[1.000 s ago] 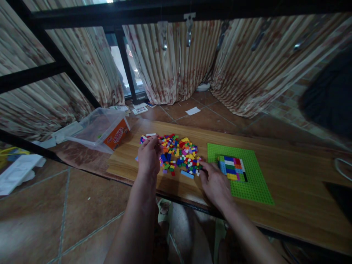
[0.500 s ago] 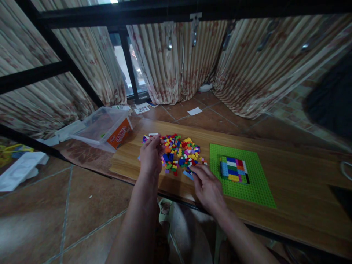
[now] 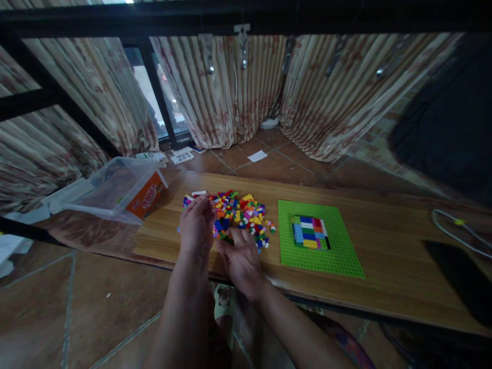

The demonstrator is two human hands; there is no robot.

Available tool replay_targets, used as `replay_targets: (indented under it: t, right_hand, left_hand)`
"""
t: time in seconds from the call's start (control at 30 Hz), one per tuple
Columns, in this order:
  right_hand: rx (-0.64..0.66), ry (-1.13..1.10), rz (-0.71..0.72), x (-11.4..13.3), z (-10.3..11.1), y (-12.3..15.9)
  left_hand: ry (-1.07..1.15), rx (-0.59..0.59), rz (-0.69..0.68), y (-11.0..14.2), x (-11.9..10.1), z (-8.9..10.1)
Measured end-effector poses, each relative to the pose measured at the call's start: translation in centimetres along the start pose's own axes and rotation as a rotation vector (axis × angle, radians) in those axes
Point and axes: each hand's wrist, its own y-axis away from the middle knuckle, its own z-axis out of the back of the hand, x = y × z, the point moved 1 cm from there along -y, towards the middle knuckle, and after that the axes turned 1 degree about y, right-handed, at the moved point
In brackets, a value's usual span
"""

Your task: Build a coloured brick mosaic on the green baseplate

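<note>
Many small toy building bricks [image 3: 248, 205] in mixed colours lie in a loose pile on the wooden table. Over the pile's left side is my left hand [image 3: 195, 228], its fingers curled together; whether a brick is between them is hidden. My right hand [image 3: 244, 264] reaches to the pile's near edge, palm down, with thumb and fingers somewhat apart around the bricks there. To the right lies a green baseplate [image 3: 344, 256]. On it sits a roughly rectangular block of multicoloured bricks [image 3: 309, 231], with a black piece at its right side.
A clear plastic bin [image 3: 103, 192] with an orange label stands left of the table [image 3: 388, 251]. A black flat object [image 3: 457, 277] and a white cable [image 3: 446, 225] are at the right end. Curtains and a dark metal frame stand behind.
My right hand has moved left along the pile's near edge, closer to my left hand. My left hand stays over the pile's left side. The whole view has shifted.
</note>
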Motion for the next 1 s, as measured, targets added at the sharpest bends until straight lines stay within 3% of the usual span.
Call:
replay_targets:
  t: [0.33, 0.7, 0.87, 1.0]
  right_hand:
    - [0.014, -0.069, -0.104, -0.6, 0.1, -0.3]
    - [0.027, -0.059, -0.109, 0.0, 0.8, -0.6]
    - [-0.076, -0.212, -0.089, -0.3, 3.1, -0.3]
    - [-0.16, -0.436, -0.202, -2.3, 5.5, 0.6]
  left_hand:
    - [-0.018, 0.027, 0.022, 0.0, -0.2, 0.1]
    - [-0.057, 0.047, 0.043, 0.1, 0.2, -0.6]
    - [-0.122, 0.061, 0.034, 0.4, 0.6, -1.0]
    - [-0.198, 0.112, 0.001, 1.3, 1.5, -1.8]
